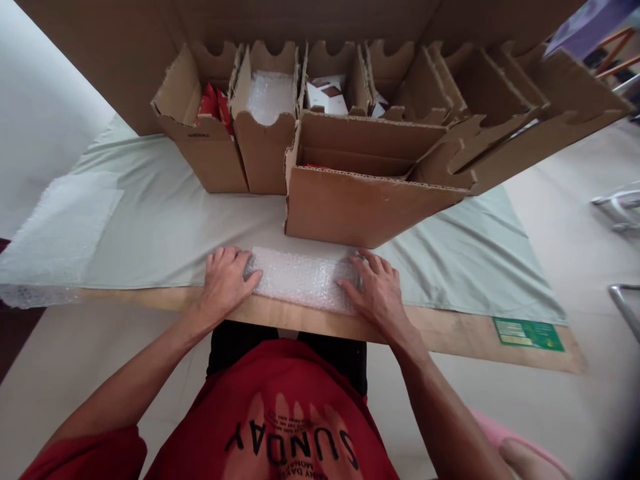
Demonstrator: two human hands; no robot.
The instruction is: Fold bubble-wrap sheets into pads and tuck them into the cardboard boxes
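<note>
A bubble-wrapped bundle (303, 278) lies at the near edge of the wooden table (450, 333), on a pale green cloth (165, 220). My left hand (225, 283) presses on its left end, fingers curled over it. Over the right end my right hand (377, 293) lies with fingers spread and bent. What the wrap contains is hidden.
Just behind the bundle stands an open cardboard box (360, 193). Further back is a row of cardboard bins (250, 133) holding red packets (210, 103), bubble wrap (270, 97) and small white boxes (327, 97). A loose bubble wrap sheet (60, 227) lies at the left. A green label (527, 333) sits at the right.
</note>
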